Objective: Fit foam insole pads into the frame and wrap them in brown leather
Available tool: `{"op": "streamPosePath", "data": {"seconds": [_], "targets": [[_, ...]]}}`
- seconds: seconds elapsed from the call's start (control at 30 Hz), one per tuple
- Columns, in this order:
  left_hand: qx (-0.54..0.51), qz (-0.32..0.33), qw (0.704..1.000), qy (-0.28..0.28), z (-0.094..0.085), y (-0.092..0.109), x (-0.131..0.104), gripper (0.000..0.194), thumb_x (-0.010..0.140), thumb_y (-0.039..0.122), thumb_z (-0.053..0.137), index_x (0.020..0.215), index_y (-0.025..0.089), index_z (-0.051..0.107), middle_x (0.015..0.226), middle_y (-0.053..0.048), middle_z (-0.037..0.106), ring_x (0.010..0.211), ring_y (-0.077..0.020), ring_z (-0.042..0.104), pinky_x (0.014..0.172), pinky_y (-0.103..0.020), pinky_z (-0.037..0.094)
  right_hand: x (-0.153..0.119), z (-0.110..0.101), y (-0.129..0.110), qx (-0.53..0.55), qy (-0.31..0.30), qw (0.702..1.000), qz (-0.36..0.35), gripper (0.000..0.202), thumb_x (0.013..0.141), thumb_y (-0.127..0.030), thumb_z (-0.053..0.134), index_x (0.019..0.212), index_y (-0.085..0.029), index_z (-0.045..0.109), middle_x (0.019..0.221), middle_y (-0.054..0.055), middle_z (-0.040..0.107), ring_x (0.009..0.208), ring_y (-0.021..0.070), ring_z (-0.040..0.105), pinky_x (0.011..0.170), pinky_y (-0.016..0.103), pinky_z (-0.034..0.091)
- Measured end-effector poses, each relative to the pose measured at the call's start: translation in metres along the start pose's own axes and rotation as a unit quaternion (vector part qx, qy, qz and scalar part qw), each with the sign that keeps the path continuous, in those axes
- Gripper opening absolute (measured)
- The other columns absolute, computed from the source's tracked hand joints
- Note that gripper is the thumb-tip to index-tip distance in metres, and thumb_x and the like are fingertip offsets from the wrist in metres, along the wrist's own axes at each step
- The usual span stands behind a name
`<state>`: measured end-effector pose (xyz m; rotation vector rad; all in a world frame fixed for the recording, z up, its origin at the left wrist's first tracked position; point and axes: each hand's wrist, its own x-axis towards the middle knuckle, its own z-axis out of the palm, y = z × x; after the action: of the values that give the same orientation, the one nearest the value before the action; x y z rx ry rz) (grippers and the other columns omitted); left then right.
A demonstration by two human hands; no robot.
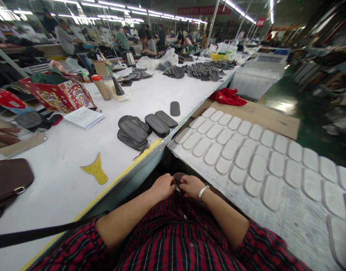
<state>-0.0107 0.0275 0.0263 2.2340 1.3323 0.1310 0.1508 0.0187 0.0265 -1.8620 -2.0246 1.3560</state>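
My left hand [164,186] and my right hand [191,186] are close together over my lap, both with curled fingers. Between them they pinch a dark brown piece that looks like leather [178,175], its rounded edge showing behind the fingers. Most of it is hidden by my hands and lap. A black strap [48,232] runs from the left edge towards my lap; its far end is out of sight. On the white table, a yellow template [96,169] lies left of my hands, and stacked dark grey oval pieces [133,130] lie beyond it.
To the right, a low board [297,226] bears rows of pale oval pieces [214,153]. A brown bag [11,180] with a buckle lies at left. Further back stand a red patterned box [62,94], a notepad [84,117] and an orange-capped bottle [101,87]. People work in the distance.
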Motion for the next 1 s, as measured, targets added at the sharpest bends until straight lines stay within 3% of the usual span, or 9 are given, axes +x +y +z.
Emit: {"op": "streamPosePath", "data": {"seconds": [0.13,0.23,0.33,0.43,0.77,1.0], "targets": [[-0.002,0.006,1.0,0.031,0.006,0.0,-0.006,0.014,0.075,0.022,0.049,0.067,0.016,0.058,0.07,-0.002,0.051,0.065,-0.014,0.051,0.058,-0.024,0.038,-0.005,0.001,-0.003,-0.021,0.04,0.999,-0.008,0.004,0.07,-0.021,0.051,0.069,-0.018,0.054,0.053,-0.002,0.058,0.051,0.0111,0.054,0.052,0.021,0.033],[-0.008,0.039,0.998,0.05,0.009,-0.003,-0.012,0.012,0.078,0.02,0.048,0.076,0.016,0.059,0.081,-0.003,0.052,0.077,-0.0139,0.051,0.068,-0.024,0.041,-0.006,0.004,-0.001,-0.027,0.064,0.997,-0.015,0.005,0.071,-0.022,0.051,0.07,-0.018,0.053,0.059,-0.001,0.059,0.056,0.0113,0.053,0.054,0.021,0.032],[0.004,0.137,0.988,0.07,0.008,-0.011,-0.017,0.018,0.083,0.02,0.045,0.095,0.018,0.059,0.091,-0.004,0.054,0.086,-0.0146,0.047,0.075,-0.025,0.039,-0.006,0.006,0.003,-0.026,0.068,0.997,-0.021,0.005,0.071,-0.023,0.051,0.071,-0.018,0.054,0.06,-0.001,0.06,0.056,0.011,0.053,0.053,0.021,0.031],[0.06,0.24,0.965,0.08,0.002,-0.018,-0.015,0.024,0.088,0.023,0.04,0.104,0.02,0.057,0.089,-0.005,0.054,0.081,-0.0154,0.045,0.072,-0.027,0.039,-0.006,0.005,0.004,-0.019,0.058,0.998,-0.024,0.006,0.073,-0.023,0.051,0.072,-0.018,0.055,0.055,-0.002,0.058,0.054,0.0105,0.053,0.052,0.021,0.03],[0.191,0.36,0.913,-0.003,-0.02,-0.016,0.003,0.021,0.088,0.021,0.039,0.098,0.02,0.058,0.093,-0.005,0.054,0.084,-0.017,0.045,0.075,-0.028,0.039,-0.003,0.001,0.004,-0.005,0.029,0.999,-0.013,0.009,0.075,-0.021,0.048,0.073,-0.017,0.056,0.05,-0.003,0.056,0.05,0.0094,0.054,0.051,0.019,0.033],[0.18,0.359,0.915,-0.03,-0.02,-0.018,0.013,0.016,0.085,0.024,0.046,0.082,0.019,0.061,0.09,-0.004,0.054,0.081,-0.0169,0.046,0.072,-0.027,0.039,-0.004,0.002,0.005,-0.001,0.026,1.0,-0.013,0.01,0.075,-0.021,0.047,0.074,-0.017,0.056,0.051,-0.003,0.057,0.048,0.0088,0.054,0.049,0.019,0.033]]}}
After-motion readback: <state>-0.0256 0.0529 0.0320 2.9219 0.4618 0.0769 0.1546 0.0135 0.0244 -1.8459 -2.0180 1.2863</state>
